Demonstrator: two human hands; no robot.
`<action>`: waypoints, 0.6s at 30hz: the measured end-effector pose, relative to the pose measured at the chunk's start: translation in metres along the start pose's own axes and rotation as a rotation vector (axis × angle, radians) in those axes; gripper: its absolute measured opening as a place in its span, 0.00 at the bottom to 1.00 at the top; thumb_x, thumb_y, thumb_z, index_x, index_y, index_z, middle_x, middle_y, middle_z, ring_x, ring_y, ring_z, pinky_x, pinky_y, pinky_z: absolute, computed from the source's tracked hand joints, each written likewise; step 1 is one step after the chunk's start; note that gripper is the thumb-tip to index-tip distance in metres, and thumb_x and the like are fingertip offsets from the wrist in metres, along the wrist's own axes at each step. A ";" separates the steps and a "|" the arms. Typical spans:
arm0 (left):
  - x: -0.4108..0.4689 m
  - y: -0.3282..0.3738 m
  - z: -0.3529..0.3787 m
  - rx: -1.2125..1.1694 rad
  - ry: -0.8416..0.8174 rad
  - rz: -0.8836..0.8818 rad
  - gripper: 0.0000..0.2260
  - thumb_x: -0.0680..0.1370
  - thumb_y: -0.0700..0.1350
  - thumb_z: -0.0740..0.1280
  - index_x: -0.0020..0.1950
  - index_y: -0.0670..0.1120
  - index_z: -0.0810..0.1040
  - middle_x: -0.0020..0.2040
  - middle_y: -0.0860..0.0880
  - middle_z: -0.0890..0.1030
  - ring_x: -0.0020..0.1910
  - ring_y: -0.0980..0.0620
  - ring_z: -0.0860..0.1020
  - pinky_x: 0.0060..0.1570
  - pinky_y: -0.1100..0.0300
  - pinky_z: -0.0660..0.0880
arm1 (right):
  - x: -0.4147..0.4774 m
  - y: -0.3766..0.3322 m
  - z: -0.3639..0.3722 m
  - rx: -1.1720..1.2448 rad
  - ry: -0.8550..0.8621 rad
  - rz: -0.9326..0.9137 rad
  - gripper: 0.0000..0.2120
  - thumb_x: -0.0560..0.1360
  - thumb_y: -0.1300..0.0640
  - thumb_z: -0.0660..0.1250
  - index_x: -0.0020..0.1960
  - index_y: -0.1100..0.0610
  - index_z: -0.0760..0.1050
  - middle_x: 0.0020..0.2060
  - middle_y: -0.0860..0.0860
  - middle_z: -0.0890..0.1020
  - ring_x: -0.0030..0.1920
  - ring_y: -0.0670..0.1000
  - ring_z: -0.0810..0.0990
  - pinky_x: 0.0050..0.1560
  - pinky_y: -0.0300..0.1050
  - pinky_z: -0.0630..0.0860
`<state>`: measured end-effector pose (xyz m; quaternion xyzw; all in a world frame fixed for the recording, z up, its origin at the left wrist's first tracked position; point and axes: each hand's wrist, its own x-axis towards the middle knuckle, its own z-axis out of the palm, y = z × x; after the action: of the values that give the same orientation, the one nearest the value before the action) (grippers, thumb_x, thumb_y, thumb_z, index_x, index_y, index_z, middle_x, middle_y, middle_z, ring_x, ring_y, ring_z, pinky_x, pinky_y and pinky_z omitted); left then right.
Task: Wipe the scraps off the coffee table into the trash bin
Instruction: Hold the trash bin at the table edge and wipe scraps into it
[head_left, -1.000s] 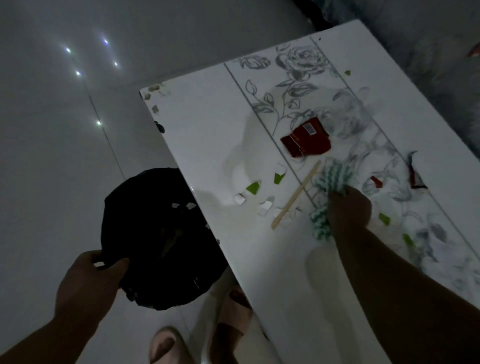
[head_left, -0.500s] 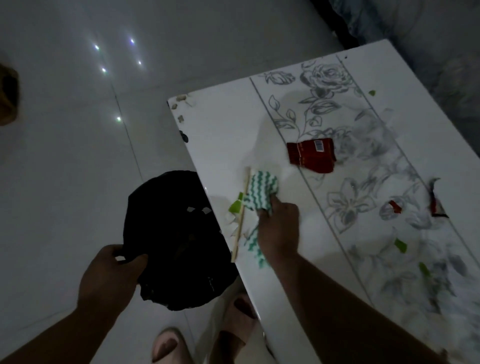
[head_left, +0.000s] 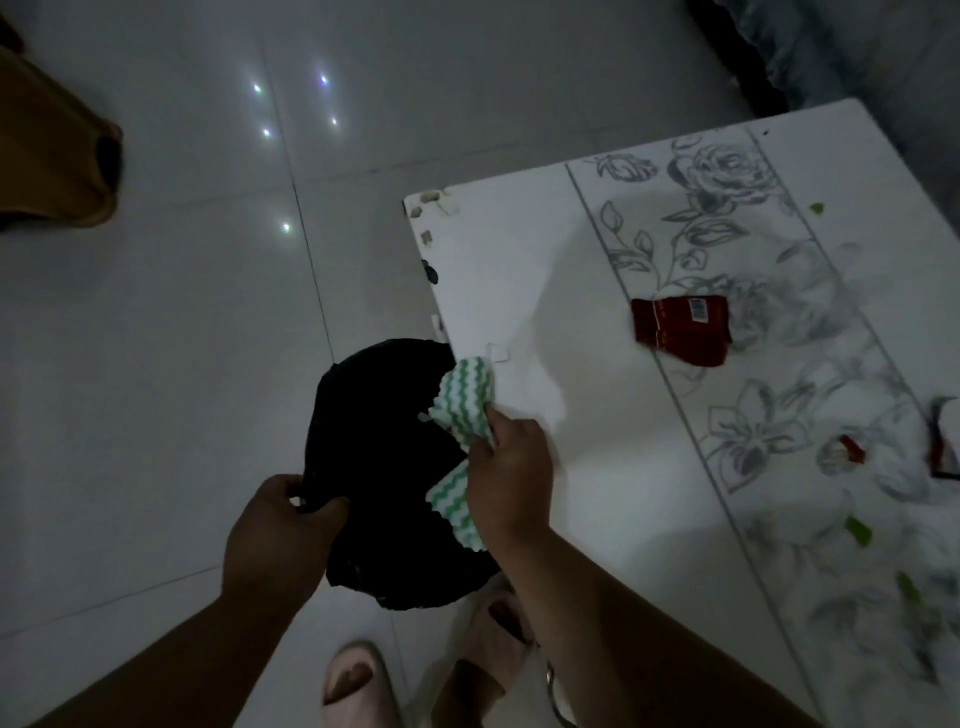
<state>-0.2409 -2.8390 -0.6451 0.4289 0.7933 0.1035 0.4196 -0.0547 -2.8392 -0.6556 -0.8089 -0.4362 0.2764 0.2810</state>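
Over bin, hands gripping cloth

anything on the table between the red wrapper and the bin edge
Nothing large: bare white tabletop lies between the torn red wrapper and the black-lined trash bin, apart from one small white scrap near the edge.

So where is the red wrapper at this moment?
In the head view the red wrapper lies on the coffee table, on the flower pattern, up and to the right of the right hand holding the cloth.
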 end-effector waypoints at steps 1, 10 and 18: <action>0.000 0.001 0.000 0.001 -0.001 -0.005 0.16 0.71 0.49 0.70 0.56 0.46 0.74 0.37 0.54 0.79 0.36 0.53 0.80 0.30 0.62 0.69 | 0.003 0.001 -0.006 0.002 0.022 0.000 0.19 0.74 0.64 0.63 0.64 0.58 0.74 0.51 0.59 0.78 0.54 0.57 0.74 0.55 0.40 0.67; 0.003 0.024 -0.001 -0.002 0.001 -0.018 0.19 0.73 0.47 0.69 0.61 0.43 0.73 0.45 0.45 0.80 0.42 0.43 0.80 0.41 0.52 0.74 | 0.047 0.059 -0.098 -0.011 0.368 0.340 0.13 0.73 0.57 0.65 0.54 0.62 0.80 0.46 0.64 0.83 0.48 0.62 0.80 0.42 0.44 0.69; 0.028 0.046 0.014 -0.033 0.028 -0.002 0.19 0.73 0.48 0.69 0.62 0.42 0.73 0.47 0.43 0.81 0.43 0.42 0.80 0.39 0.55 0.74 | 0.099 0.134 -0.171 -0.156 0.289 0.651 0.15 0.76 0.64 0.62 0.60 0.71 0.73 0.60 0.70 0.75 0.63 0.67 0.71 0.58 0.42 0.71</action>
<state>-0.2109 -2.7924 -0.6463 0.4196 0.7978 0.1222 0.4153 0.1836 -2.8528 -0.6508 -0.9552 -0.1312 0.2000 0.1743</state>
